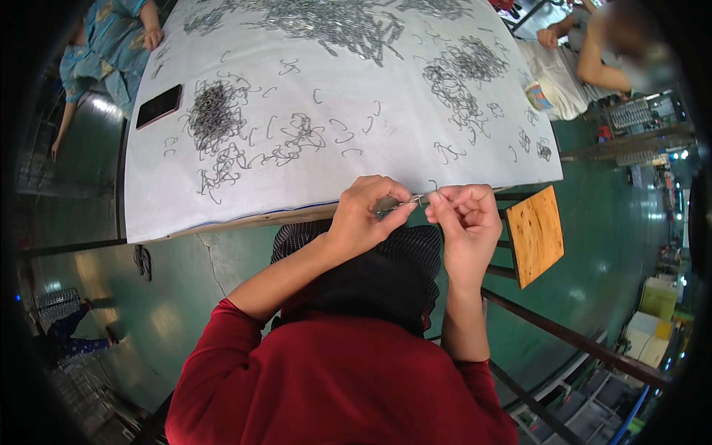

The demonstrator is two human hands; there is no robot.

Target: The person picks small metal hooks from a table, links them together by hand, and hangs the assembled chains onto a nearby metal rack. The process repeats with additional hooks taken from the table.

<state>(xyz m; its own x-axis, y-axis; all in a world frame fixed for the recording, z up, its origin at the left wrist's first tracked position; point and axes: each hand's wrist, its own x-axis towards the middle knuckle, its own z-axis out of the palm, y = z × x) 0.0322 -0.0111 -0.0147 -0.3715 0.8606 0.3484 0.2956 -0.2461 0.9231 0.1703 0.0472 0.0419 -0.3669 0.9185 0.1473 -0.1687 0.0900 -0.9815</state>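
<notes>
Just off the table's near edge, my two hands meet over my lap. My left hand (pixel 365 211) is closed, thumb and forefinger pinching a small shiny metal piece (pixel 415 199); its exact kind is too small to tell. My right hand (pixel 472 215) pinches a thin curved wire hook (pixel 434 184), its bent end rising above the fingertips and its lower part against the metal piece. Beyond my left hand lie scattered wire hooks (pixel 300 133) and a dense heap of wire hooks (pixel 211 115). Another heap of hooks (pixel 456 81) spreads at the right.
The white-covered table (pixel 167 204) carries a large pile of narrow metal pieces (pixel 326 26) at its far side. A phone (pixel 159 107) lies at the left edge, a tub (pixel 539 96) at the right. A wooden stool (pixel 535 237) stands right; two people sit at the sides.
</notes>
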